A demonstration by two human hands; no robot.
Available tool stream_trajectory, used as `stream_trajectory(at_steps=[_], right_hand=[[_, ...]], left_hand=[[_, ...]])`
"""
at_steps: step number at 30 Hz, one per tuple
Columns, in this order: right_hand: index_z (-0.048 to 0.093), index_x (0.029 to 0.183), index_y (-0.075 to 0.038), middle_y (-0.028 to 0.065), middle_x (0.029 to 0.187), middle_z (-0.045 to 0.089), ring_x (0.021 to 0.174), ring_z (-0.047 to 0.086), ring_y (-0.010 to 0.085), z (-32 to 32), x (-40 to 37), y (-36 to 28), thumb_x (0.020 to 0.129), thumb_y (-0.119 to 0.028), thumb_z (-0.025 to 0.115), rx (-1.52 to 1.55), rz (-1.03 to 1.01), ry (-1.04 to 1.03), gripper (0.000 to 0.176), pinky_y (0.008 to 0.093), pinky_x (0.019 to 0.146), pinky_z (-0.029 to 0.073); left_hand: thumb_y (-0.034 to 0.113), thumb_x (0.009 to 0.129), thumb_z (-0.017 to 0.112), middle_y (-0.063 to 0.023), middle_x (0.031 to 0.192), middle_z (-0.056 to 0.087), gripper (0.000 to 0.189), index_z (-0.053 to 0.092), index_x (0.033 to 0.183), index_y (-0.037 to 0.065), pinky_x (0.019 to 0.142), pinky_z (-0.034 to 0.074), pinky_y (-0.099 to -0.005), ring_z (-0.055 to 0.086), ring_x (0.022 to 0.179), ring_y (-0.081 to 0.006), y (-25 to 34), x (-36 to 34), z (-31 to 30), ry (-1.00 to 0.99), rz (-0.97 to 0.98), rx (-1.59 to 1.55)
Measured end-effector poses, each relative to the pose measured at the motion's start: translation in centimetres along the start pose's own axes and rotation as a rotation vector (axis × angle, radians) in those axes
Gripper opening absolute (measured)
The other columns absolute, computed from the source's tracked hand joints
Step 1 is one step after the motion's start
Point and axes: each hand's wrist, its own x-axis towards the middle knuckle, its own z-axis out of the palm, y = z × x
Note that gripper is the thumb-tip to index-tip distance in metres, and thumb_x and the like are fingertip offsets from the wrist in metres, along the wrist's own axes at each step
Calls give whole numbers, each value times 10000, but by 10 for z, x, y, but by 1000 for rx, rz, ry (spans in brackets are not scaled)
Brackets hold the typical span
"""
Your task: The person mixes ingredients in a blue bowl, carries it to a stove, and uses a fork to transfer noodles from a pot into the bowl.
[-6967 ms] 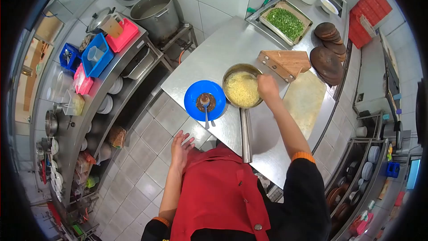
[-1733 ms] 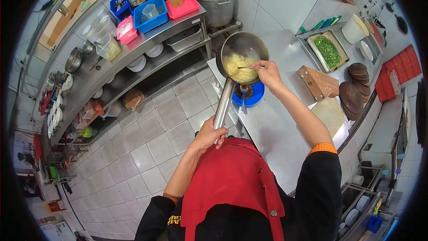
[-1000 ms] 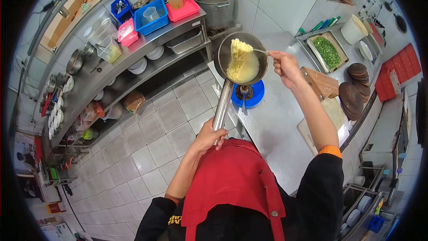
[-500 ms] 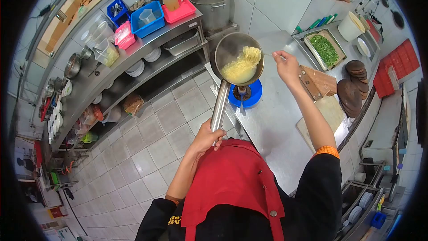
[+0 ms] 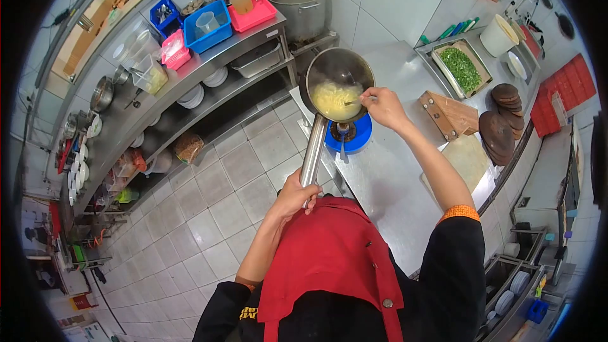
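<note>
Steel table (image 5: 394, 177); tiled floor (image 5: 221, 177) spreads past its left edge; your left hand (image 5: 297, 196) wraps pan handle (image 5: 313, 152), right hand (image 5: 384, 107) pinches utensil (image 5: 353, 101).

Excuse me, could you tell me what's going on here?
A person is working noodles in a pan. The left hand grips its handle; the right hand holds a utensil down among the noodles. In this view, the pan partly hides a blue dish on the counter, with a spoon in it.

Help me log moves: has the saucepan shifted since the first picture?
Yes: the saucepan moved left, away from the wooden block, partly hiding the blue bowl.
</note>
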Motion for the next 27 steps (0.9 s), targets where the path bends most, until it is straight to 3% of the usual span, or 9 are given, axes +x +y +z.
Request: stream_trajectory(at_steps=[2,5,7,8,10,14,16,22,27], right_hand=[[681,876,-41,196,795,664,803,656,337,0,0,-3,826,-209,563,-40,51,-51,212,420,726,496],[682,887,-43,219,774,649,788,648,329,4,5,1,824,-209,544,-165,-30,-26,225,418,718,488],[674,875,-22,188,791,657,736,637,282,5,9,4,834,-196,537,100,17,-219,226,389,695,480],[674,875,-22,188,791,657,736,637,282,9,10,6,834,-196,537,99,16,-218,226,389,695,480],[656,870,-5,112,775,640,660,581,186,16,10,4,870,-168,520,327,86,-268,213,320,636,461],[626,886,3,26,740,576,594,486,101,17,7,-13,906,-139,496,570,242,-309,193,254,555,407],[573,906,-47,-52,639,437,519,359,37,19,9,-15,927,-142,492,645,275,-301,126,208,434,259],[550,963,-58,-74,638,376,499,310,28,14,12,-13,970,-191,464,791,290,-283,159,205,419,216],[563,948,-41,-63,652,403,492,310,26,5,14,-9,969,-205,475,871,266,-267,187,206,405,229]], left_hand=[[-27,779,579,-46,600,477,246,404,936,46,326,368,-255,472,422,-112,1,0,-1,10,3,-5],[-31,779,572,-50,601,477,241,403,932,47,328,368,-255,474,422,-115,1,0,-3,29,10,2],[-32,779,570,-50,601,477,245,403,941,45,328,368,-255,473,422,-115,-1,1,-3,29,13,1],[-33,779,568,-51,601,477,249,403,950,43,328,368,-256,473,422,-116,-1,1,-3,28,15,0],[-33,780,567,-49,600,477,264,406,977,34,328,368,-256,473,422,-115,-1,0,-2,24,14,-2],[-20,780,560,-54,612,498,335,417,1083,-3,330,378,-255,494,427,-116,0,-1,-1,11,13,28],[-19,781,560,-54,612,500,350,413,1098,-7,330,379,-254,496,427,-114,-1,-2,-1,2,14,34],[-16,779,564,-56,611,506,386,399,1128,-14,329,383,-250,501,427,-114,-4,0,-2,-17,10,31],[-16,778,568,-56,607,506,385,395,1122,-14,329,383,-250,504,430,-114,-1,-2,-1,-19,8,21]])
